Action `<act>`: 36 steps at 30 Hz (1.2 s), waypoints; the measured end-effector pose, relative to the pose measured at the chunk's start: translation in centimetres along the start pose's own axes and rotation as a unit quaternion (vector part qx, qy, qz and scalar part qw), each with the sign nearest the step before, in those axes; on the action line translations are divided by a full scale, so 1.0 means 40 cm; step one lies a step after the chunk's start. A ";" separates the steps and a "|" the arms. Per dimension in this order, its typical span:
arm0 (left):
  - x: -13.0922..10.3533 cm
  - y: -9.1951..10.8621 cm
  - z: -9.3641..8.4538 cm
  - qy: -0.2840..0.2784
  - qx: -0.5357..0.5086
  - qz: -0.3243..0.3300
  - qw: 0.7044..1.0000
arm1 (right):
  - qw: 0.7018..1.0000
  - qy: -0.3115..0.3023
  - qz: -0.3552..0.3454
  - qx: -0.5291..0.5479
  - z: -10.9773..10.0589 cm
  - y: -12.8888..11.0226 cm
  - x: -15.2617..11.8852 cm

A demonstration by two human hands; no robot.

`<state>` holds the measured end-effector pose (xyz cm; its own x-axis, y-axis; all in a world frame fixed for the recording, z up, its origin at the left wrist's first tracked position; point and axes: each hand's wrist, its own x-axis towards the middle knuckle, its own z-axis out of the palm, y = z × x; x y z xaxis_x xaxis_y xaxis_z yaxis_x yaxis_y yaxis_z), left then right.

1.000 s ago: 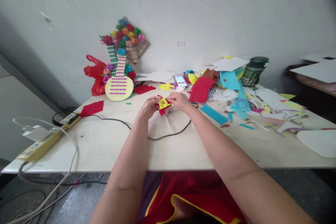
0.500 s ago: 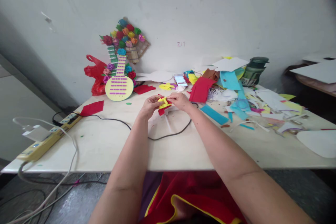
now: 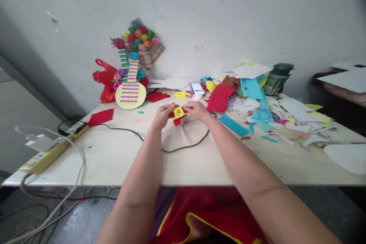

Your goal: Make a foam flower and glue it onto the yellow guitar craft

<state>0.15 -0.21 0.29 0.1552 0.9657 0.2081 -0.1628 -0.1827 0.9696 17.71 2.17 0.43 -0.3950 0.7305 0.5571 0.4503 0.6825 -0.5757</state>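
A small paper flower (image 3: pixel 178 113), yellow in the middle with red pieces around it, is held between my two hands above the table. My left hand (image 3: pixel 164 116) pinches its left side. The fingers of my right hand (image 3: pixel 196 110) are closed on its upper right edge. A red piece hangs from its lower side. Beneath it, a thin whitish stick (image 3: pixel 183 135) slants down toward the table; I cannot tell whether it is joined to the flower.
A paper guitar (image 3: pixel 130 96) with paper flowers leans at the back left near a red plastic bag (image 3: pixel 105 80). At left lies a yellow power strip (image 3: pixel 54 150); a black cable (image 3: pixel 183 148) curves below my hands. Paper scraps (image 3: pixel 251 87) and a dark bottle (image 3: pixel 278 79) crowd the right.
The flower has turned slightly in my fingers, so more of its yellow middle faces me. Both hands stay in nearly the same place, still gripping it.
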 end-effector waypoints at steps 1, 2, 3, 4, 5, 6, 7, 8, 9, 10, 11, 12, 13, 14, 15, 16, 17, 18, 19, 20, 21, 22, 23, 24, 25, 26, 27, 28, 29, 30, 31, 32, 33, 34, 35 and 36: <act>0.000 0.000 0.000 0.007 0.002 0.003 1.000 | 1.000 0.018 0.000 -0.021 0.000 -0.001 -0.001; 0.001 0.000 0.000 0.019 0.001 0.008 1.000 | 0.998 0.048 -0.001 -0.049 -0.001 -0.004 -0.003; 0.001 0.000 -0.001 0.036 -0.001 0.014 0.999 | 0.993 0.085 -0.003 -0.082 -0.003 -0.007 -0.005; 0.002 0.000 -0.001 0.056 -0.003 0.022 0.998 | 0.986 0.123 -0.005 -0.116 -0.006 -0.012 -0.008; 0.003 0.001 -0.002 0.078 -0.004 0.030 0.996 | 0.977 0.154 -0.007 -0.147 -0.008 -0.017 -0.012; 0.003 0.001 -0.002 0.098 -0.003 0.040 0.994 | 0.970 0.170 -0.006 -0.171 -0.010 -0.023 -0.016; 0.005 0.002 -0.003 0.115 0.001 0.051 0.992 | 0.968 0.167 -0.004 -0.188 -0.012 -0.029 -0.021; 0.006 0.001 -0.004 0.128 0.006 0.061 0.990 | 0.968 0.150 0.000 -0.201 -0.012 -0.034 -0.025; 0.008 0.001 -0.005 0.139 0.013 0.071 0.988 | 0.969 0.126 0.005 -0.211 -0.012 -0.038 -0.029; 0.010 0.000 -0.006 0.148 0.020 0.080 0.985 | 0.970 0.097 0.011 -0.223 -0.010 -0.041 -0.032; 0.012 -0.002 -0.008 0.158 0.027 0.089 0.983 | 0.970 0.066 0.017 -0.235 -0.008 -0.043 -0.034; 0.014 -0.003 -0.010 0.169 0.034 0.098 0.980 | 0.968 0.036 0.021 -0.249 -0.005 -0.044 -0.036; 0.016 -0.005 -0.013 0.181 0.041 0.106 0.977 | 0.965 0.009 0.025 -0.262 -0.003 -0.045 -0.036; 0.017 -0.007 -0.015 0.193 0.049 0.114 0.973 | 0.961 -0.018 0.029 -0.275 -0.002 -0.044 -0.036; 0.018 -0.008 -0.018 0.205 0.058 0.122 0.970 | 0.957 -0.046 0.033 -0.286 -0.001 -0.044 -0.035; 0.019 -0.009 -0.020 0.214 0.067 0.129 0.966 | 0.951 -0.075 0.038 -0.297 0.000 -0.043 -0.034; 0.019 -0.008 -0.022 0.223 0.077 0.135 0.962 | 0.944 -0.105 0.041 -0.310 0.001 -0.043 -0.033; 0.018 -0.008 -0.023 0.230 0.087 0.139 0.959 | 0.936 -0.133 0.045 -0.323 0.002 -0.041 -0.033; 0.018 -0.006 -0.024 0.237 0.098 0.143 0.956 | 0.928 -0.156 0.049 -0.335 0.004 -0.040 -0.033; 0.017 -0.004 -0.025 0.243 0.108 0.147 0.953 | 0.921 -0.173 0.055 -0.344 0.006 -0.038 -0.033; 0.016 -0.003 -0.025 0.249 0.120 0.152 0.949 | 0.916 -0.185 0.062 -0.350 0.010 -0.036 -0.035; 0.015 -0.001 -0.026 0.256 0.131 0.158 0.945 | 0.914 -0.189 0.068 -0.352 0.015 -0.034 -0.037; 0.015 0.000 -0.026 0.262 0.143 0.165 0.940 | 0.914 -0.190 0.072 -0.352 0.020 -0.030 -0.039; 0.015 0.000 -0.027 0.267 0.155 0.173 0.935 | 0.914 -0.191 0.073 -0.350 0.026 -0.027 -0.041; 0.016 0.000 -0.028 0.273 0.167 0.182 0.930 | 0.915 -0.191 0.072 -0.348 0.031 -0.023 -0.043; 0.016 0.000 -0.029 0.279 0.179 0.189 0.924 | 0.915 -0.192 0.071 -0.347 0.036 -0.020 -0.045; 0.017 -0.001 -0.030 0.287 0.191 0.195 0.918 | 0.916 -0.191 0.071 -0.345 0.039 -0.017 -0.046; 0.017 -0.002 -0.031 0.297 0.205 0.198 0.911 | 0.917 -0.189 0.072 -0.345 0.039 -0.014 -0.046; 0.018 -0.003 -0.032 0.309 0.219 0.199 0.904 | 0.917 -0.184 0.074 -0.346 0.038 -0.013 -0.046; 0.018 -0.004 -0.033 0.321 0.234 0.197 0.896 | 0.918 -0.177 0.075 -0.348 0.033 -0.012 -0.046; 0.018 -0.005 -0.033 0.330 0.248 0.193 0.890 | 0.918 -0.168 0.076 -0.350 0.026 -0.012 -0.045; 0.018 -0.005 -0.033 0.338 0.259 0.189 0.885 | 0.920 -0.156 0.079 -0.352 0.018 -0.012 -0.044; 0.017 -0.006 -0.033 0.343 0.266 0.184 0.882 | 0.922 -0.143 0.082 -0.351 0.007 -0.012 -0.043; 0.017 -0.006 -0.032 0.346 0.270 0.179 0.881 | 0.924 -0.129 0.089 -0.348 -0.003 -0.011 -0.042; 0.016 -0.005 -0.032 0.347 0.271 0.174 0.881 | 0.928 -0.113 0.101 -0.342 -0.013 -0.009 -0.041; 0.016 -0.004 -0.031 0.348 0.271 0.168 0.882 | 0.931 -0.098 0.116 -0.332 -0.022 -0.004 -0.040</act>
<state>-0.92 0.65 0.09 -0.4792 0.6845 0.5493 0.4334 -0.3597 0.8263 18.96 0.87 0.16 -0.3348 0.8915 0.3053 0.9116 0.3885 -0.1347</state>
